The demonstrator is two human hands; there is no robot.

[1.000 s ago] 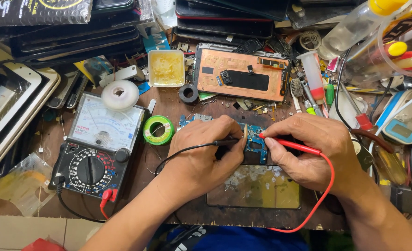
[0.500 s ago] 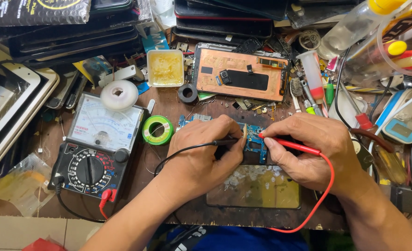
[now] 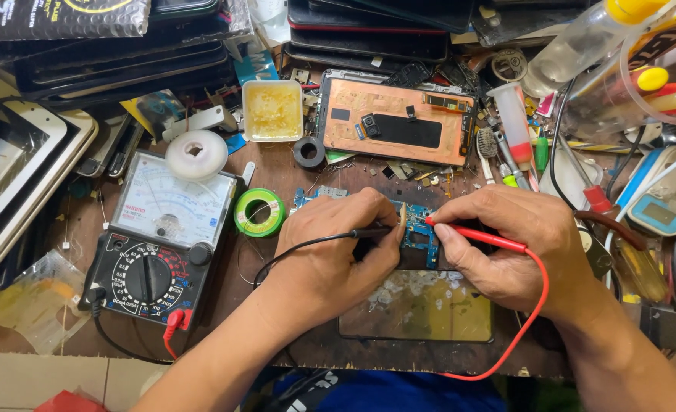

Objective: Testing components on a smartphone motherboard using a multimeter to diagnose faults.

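Far left, a stack of tablets (image 3: 17,175) is cut off by the frame edge; a crinkled clear plastic bag (image 3: 29,297) lies below, contents unclear. Next, 1 analog multimeter (image 3: 158,240): pale dial face up top, black body w/ round selector knob, 2 leads plugged at its lower edge, 1 black, 1 red. Above it sits a white tape roll (image 3: 196,155); just right, a green solder-wire spool (image 3: 259,211), a square tub of yellowish flux (image 3: 272,111), and a small black ring (image 3: 309,151).

Centre: left hand (image 3: 334,248) pinches the black probe (image 3: 372,231) btwn thumb and fingers, tip hidden behind the fingertips. The blue circuit board (image 3: 416,229) lies on the brown bench btwn both hands, mostly covered by them. Right hand (image 3: 509,244) pinches the red probe (image 3: 475,236), its tip on the board; the red wire loops below the wrist. A scuffed glass panel (image 3: 418,309) lies near the person. Behind, a copper-coloured phone back (image 3: 399,122). Far right: bottles and tools, jumbled, hard to separate.
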